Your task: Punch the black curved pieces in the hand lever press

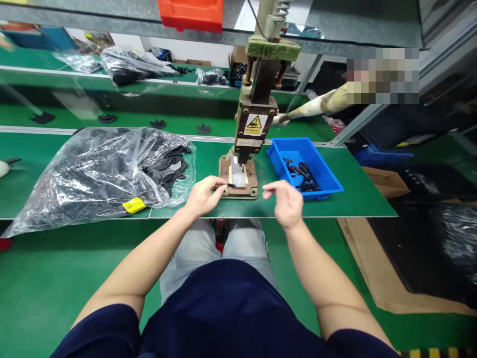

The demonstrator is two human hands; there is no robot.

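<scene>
My left hand [206, 195] is at the front left of the press base [238, 193], thumb and forefinger closed on a small black part [231, 185]. That part lies at the front of the light fixture block [237, 175], under the press head [253, 127]. To the right of the base, my right hand [287, 203] hovers over the table's front edge with loosely bent fingers. It is slightly blurred, and nothing shows in it. Near it stands a blue bin [328, 190] holding several slim black parts [306, 174].
A large clear plastic bag [93, 169] of dark curved pieces [169, 169] covers the table's left. The press lever [316, 105] reaches out to the upper right. Several curved pieces [203, 129] lie on the strip behind. An orange bin [192, 14] sits on the shelf above.
</scene>
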